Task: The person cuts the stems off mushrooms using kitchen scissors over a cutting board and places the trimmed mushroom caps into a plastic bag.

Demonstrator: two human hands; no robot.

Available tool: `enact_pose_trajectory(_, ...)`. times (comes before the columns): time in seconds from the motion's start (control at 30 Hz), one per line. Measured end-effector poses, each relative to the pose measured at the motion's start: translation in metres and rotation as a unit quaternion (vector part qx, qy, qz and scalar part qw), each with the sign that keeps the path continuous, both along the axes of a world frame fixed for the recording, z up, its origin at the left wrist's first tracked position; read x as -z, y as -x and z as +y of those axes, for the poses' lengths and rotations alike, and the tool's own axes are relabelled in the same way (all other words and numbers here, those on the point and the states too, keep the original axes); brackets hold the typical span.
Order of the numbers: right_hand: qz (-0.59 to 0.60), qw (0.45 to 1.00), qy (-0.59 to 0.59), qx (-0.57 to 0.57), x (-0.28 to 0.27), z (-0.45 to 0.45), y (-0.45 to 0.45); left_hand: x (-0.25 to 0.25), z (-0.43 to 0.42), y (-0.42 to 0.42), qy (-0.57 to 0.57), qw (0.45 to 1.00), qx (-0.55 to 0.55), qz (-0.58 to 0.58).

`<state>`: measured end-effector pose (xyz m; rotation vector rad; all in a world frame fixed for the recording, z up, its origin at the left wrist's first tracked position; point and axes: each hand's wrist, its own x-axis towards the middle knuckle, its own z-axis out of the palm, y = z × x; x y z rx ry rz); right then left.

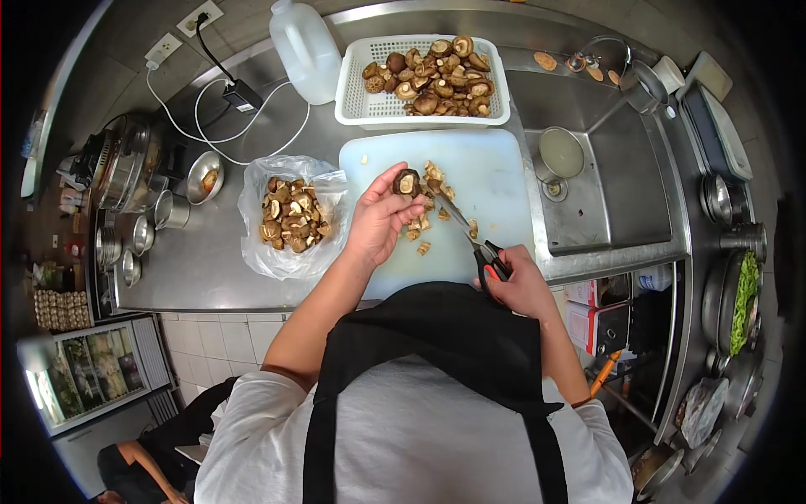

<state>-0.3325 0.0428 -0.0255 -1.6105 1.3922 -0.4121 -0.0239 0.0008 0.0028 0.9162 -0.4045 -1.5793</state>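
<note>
A brown mushroom (406, 182) with a pale cut stem spot is pinched in the fingers of my left hand (382, 214), over the white cutting board (495, 176). My right hand (519, 286) grips black-and-red-handled scissors (480, 241), their blades reaching up-left close to that mushroom. Cut stem pieces (417, 225) lie scattered on the board below the blades. To the left, a clear plastic bag (253, 239) holds many mushrooms (292, 217) with pale cut spots. Behind the board, a white perforated basket (357, 92) holds more whole mushrooms (437, 80).
At the right is a steel sink (600, 202) with a metal pot (561, 154) in it. A plastic jug (304, 55) stands beside the basket. White cables (239, 139) and a small metal bowl (204, 178) lie at the left. Another person's arm (147, 470) shows at the lower left.
</note>
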Motion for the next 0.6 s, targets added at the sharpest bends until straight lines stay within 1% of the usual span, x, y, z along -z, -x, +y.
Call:
enact_pose_trajectory(0.03,0.049,0.998,0.044,-0.020,-0.009,0.000,-0.002,-0.001,0.001,-0.001,0.015,1.000,0.000,-0.007)
enact_pose_trajectory(0.07,0.049,0.998,0.045,-0.020,-0.018,-0.001,-0.005,-0.002,0.001,-0.002,0.030,0.999,0.000,-0.014)
enact_pose_trajectory(0.13,0.145,0.986,0.079,-0.030,-0.030,-0.003,-0.009,-0.006,0.002,-0.003,0.037,0.999,-0.005,-0.021)
enact_pose_trajectory(0.3,0.154,0.983,0.098,-0.032,-0.032,-0.006,-0.004,-0.004,0.003,-0.009,0.062,0.997,-0.025,-0.025)
enact_pose_trajectory(0.37,0.146,0.983,0.105,-0.033,-0.033,-0.006,-0.004,0.005,0.001,-0.014,0.113,0.992,-0.040,-0.023)
enact_pose_trajectory(0.4,0.152,0.982,0.110,-0.037,-0.033,-0.007,-0.003,0.003,0.000,-0.013,0.115,0.992,-0.041,-0.024)
enact_pose_trajectory(0.47,0.157,0.980,0.117,-0.040,-0.033,-0.006,-0.004,-0.002,0.001,-0.011,0.192,0.971,-0.082,-0.116)
enact_pose_trajectory(0.5,0.179,0.973,0.140,-0.040,-0.032,-0.005,-0.004,-0.006,0.001,-0.010,0.194,0.971,-0.081,-0.116)
enact_pose_trajectory(0.53,0.200,0.965,0.163,-0.039,-0.031,-0.005,-0.004,-0.011,0.001,-0.010,0.270,0.932,-0.120,-0.209)
enact_pose_trajectory(0.57,0.199,0.965,0.165,-0.039,-0.032,-0.005,-0.004,-0.016,0.002,-0.010,0.341,0.877,-0.157,-0.299)
enact_pose_trajectory(0.6,0.181,0.970,0.160,-0.022,-0.032,-0.005,-0.004,-0.023,0.004,-0.013,0.342,0.876,-0.159,-0.300)
